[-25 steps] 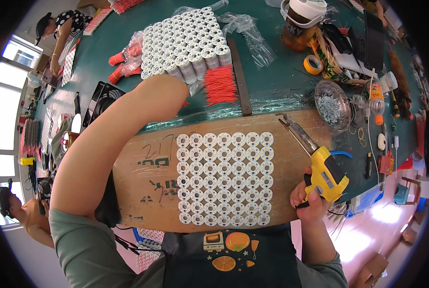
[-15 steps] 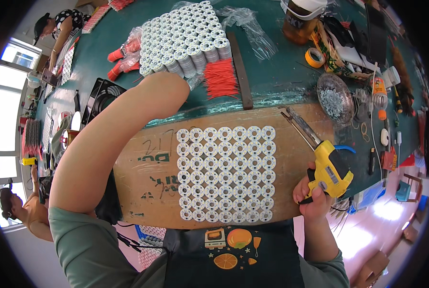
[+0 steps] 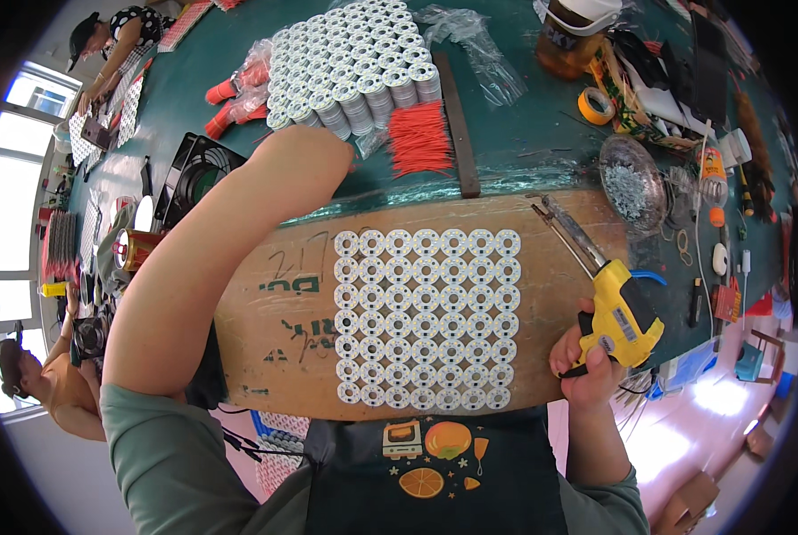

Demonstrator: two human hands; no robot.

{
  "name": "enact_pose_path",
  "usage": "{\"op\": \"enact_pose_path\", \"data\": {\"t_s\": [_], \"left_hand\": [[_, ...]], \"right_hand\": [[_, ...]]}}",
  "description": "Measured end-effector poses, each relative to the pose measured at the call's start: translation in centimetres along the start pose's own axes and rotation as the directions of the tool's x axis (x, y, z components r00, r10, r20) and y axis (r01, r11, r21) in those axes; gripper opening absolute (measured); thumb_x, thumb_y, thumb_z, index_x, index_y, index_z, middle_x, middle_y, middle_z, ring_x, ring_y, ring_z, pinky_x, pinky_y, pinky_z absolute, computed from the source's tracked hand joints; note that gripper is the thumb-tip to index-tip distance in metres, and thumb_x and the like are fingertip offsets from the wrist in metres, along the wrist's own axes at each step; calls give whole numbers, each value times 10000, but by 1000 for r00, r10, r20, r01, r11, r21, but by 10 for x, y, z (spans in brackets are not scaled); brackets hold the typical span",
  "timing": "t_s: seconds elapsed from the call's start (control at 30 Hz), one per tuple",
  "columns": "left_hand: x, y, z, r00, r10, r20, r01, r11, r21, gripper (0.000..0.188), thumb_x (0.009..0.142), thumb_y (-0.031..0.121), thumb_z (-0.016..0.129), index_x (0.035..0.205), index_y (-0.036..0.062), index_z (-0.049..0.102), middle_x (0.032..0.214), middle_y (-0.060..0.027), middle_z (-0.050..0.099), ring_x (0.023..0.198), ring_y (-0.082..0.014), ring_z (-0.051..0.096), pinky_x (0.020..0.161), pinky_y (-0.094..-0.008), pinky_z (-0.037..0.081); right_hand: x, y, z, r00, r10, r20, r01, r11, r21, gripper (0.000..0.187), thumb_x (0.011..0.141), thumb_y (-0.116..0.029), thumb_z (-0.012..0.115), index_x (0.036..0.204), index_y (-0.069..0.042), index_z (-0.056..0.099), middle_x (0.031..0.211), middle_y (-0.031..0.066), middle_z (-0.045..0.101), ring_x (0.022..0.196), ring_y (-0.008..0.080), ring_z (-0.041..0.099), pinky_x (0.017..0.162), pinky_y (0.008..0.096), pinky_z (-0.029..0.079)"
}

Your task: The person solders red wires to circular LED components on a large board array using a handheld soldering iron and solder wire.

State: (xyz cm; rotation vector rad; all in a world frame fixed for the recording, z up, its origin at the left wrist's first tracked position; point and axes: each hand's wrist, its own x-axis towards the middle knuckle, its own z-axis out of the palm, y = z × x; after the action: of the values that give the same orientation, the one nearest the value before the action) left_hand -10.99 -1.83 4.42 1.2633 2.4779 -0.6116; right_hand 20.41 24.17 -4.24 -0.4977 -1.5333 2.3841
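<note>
Markings, by clock position from view centre. 9 o'clock: brown board (image 3: 252, 357) bears dark handwritten figures (image 3: 296, 259), with green block lettering (image 3: 306, 284) just below, more toward 8. Between 3 and 4: yellow-and-black soldering gun (image 3: 635, 308) carries a pale rectangular printed label (image 3: 626, 323) and a small badge (image 3: 607, 343); characters too small to read. 1 o'clock: amber jug (image 3: 564, 55), large lettering on its side. 3 o'clock: red box (image 3: 727, 301), lettering too small to read.

sold. gun (image 3: 619, 312) plast., semi-gloss; board (image 3: 283, 379) smooth, scuffed; bag (image 3: 488, 58) crinkled, glossy plast.; bowl (image 3: 626, 152) dull metal
</note>
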Motion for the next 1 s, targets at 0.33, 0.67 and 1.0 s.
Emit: {"op": "enact_pose_path", "data": {"t_s": [0.33, 0.67, 1.0], "left_hand": [[-66, 43, 59, 857, -420, -297, 116, 720, -684, 148, 933, 129, 600, 1014, 37, 683, 921, -151, 700, 875, -347, 667, 784, -422, 515], [-84, 87, 112, 567, -589, -576, 52, 723, -689, 113, 881, 99, 701, 993, 87, 704, 867, -83, 661, 740, -289, 657, 641, -389, 530], [-79, 91, 117, 502, -511, -698, 62, 826, -560, 230, 768, 66, 740, 987, 93, 678, 895, -17, 630, 840, -231, 602, 764, -375, 469]], "right_hand": [[3, -1, 0, 1000, 2, 31, -1, 998, -57, 762, 858, -460, 737, 1355, 40, 449, 665, 7, 492, 501, 117, 485, 434, 262, 393], [17, -31, 70, 881, 356, 312, -317, 933, -171, 921, 763, -402, 866, 1425, 25, 388, 790, 30, 538, 693, 131, 555, 623, 289, 484], [18, 4, 89, 814, 340, 471, -241, 935, -259, 192, 868, -142, 726, 986, -71, 592, 815, 1, 571, 704, 109, 537, 628, 284, 441]]}}
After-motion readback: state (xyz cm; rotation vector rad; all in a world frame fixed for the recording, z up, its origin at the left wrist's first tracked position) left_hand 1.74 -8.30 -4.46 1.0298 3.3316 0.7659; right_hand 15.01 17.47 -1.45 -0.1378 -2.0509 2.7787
